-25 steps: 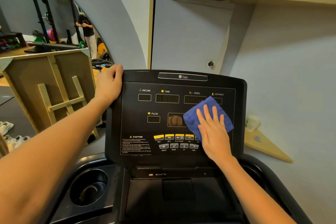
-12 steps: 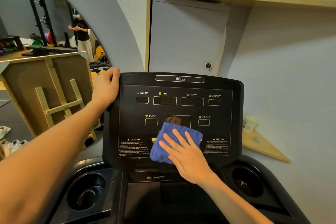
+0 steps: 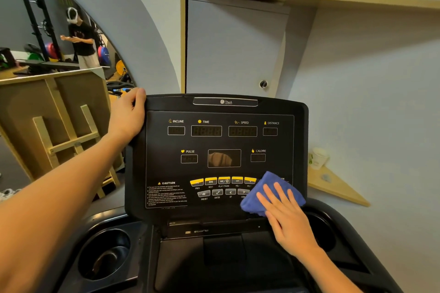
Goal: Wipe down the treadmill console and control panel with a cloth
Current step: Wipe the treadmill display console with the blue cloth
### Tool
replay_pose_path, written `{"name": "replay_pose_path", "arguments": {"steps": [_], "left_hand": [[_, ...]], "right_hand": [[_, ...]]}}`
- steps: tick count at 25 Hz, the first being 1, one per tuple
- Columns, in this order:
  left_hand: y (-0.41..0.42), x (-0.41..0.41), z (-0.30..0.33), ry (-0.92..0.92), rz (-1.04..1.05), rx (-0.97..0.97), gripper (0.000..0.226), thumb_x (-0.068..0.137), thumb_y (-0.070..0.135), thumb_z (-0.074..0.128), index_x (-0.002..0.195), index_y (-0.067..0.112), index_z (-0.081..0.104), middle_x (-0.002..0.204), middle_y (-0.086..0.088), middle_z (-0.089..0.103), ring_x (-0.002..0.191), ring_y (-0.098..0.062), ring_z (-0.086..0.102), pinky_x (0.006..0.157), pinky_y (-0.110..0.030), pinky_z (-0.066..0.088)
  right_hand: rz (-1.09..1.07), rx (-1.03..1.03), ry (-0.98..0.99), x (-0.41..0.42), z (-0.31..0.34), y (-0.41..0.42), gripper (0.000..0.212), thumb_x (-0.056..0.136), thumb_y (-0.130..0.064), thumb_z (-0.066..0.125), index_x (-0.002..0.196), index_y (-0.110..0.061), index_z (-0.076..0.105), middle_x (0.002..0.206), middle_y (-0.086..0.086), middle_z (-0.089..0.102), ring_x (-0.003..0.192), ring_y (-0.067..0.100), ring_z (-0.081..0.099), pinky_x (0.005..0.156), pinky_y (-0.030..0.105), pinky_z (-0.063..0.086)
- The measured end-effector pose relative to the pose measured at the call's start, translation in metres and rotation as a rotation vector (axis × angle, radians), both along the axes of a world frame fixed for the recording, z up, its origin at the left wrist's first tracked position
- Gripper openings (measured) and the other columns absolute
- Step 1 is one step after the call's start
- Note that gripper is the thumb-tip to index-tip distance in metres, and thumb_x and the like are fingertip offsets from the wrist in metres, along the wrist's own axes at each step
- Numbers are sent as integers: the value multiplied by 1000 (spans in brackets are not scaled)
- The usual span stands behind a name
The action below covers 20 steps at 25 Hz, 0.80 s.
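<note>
The black treadmill console [image 3: 166, 162] faces me, with dark readouts labelled incline, time, speed, distance, pulse and calorie. A row of yellow and grey buttons [image 3: 222, 185] runs along its lower middle. My right hand [image 3: 289, 219] lies flat, fingers spread, pressing a folded blue cloth [image 3: 254, 200] against the panel's lower right corner. The cloth covers the right caution label. My left hand [image 3: 127, 116] grips the console's upper left edge.
Round cup holders sit low on the left [image 3: 104, 254] and right [image 3: 320, 228] of the console. A wooden corner shelf [image 3: 338, 185] with a paper cup [image 3: 317, 157] is on the right wall. A mirror [image 3: 47, 31] and wooden frame [image 3: 64, 126] stand left.
My right hand slid the cloth from the upper right readouts down to the lower middle, then right to the lower right corner. My left hand has kept its grip.
</note>
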State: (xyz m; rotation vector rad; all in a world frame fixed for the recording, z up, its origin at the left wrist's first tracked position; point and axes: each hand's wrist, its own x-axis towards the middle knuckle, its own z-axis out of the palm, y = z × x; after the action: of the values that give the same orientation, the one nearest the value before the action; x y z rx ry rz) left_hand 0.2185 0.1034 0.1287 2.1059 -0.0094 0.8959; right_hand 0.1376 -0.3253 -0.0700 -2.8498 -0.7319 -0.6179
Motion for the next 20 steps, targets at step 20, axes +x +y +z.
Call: {"name": "replay_pose_path", "arguments": {"steps": [20], "left_hand": [[1,4,-2,5,12,-25,47,104,40,32,78,8,54,71,-13,55,64,-16,47,63,-31,36]], "right_hand": [[-188,176,-238,96,126,107,58,105,-43,10,158,-21,13,165,6,7,152,31,-2,121,54,5]]}}
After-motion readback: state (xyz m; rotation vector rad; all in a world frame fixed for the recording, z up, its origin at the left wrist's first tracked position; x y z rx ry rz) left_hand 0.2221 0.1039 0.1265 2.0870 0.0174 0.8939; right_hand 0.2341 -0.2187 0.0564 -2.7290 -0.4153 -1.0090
